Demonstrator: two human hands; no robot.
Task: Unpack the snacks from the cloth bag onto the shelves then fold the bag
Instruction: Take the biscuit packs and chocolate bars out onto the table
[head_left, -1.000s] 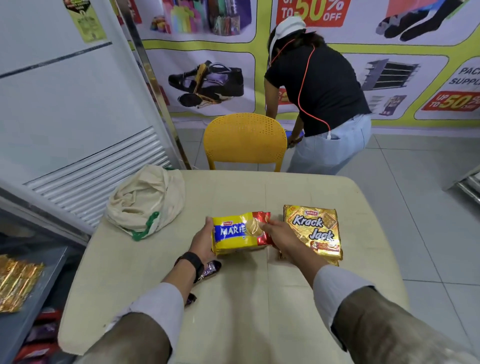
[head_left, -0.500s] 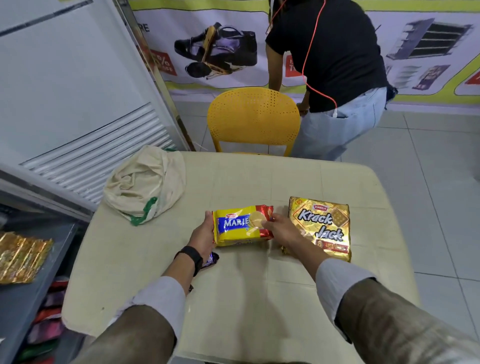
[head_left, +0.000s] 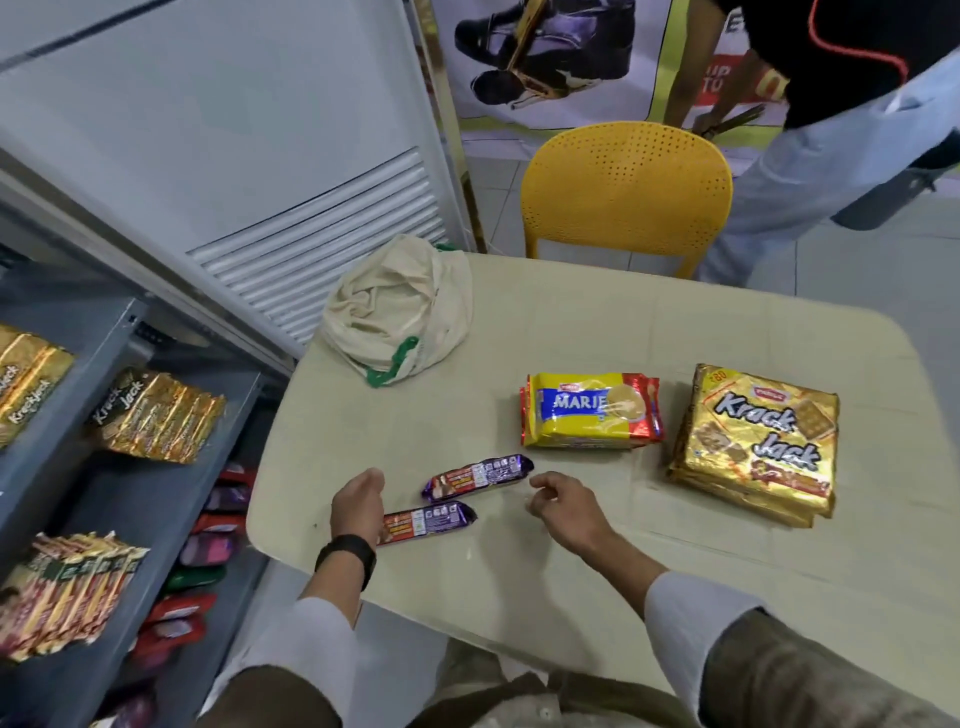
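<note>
On the beige table (head_left: 597, 561) we see our left hand (head_left: 358, 506) open and loosely curved, holding nothing, just beside the nearer purple biscuit roll (head_left: 428, 521). Our right hand (head_left: 563, 501) is also empty, its fingers half curled, near the end of the farther purple biscuit roll (head_left: 478, 475). The Marie pack (head_left: 589, 410) and the Krack Jack stack (head_left: 753, 441) lie further right. The crumpled cloth bag (head_left: 400, 309) sits at the far left corner, beside the grey shelves (head_left: 130, 499).

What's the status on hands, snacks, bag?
Left hand and right hand open, empty, flanking two purple bars. Marie pack, Krack Jack pack on table. Cloth bag unfolded. Nothing blocking.
</note>
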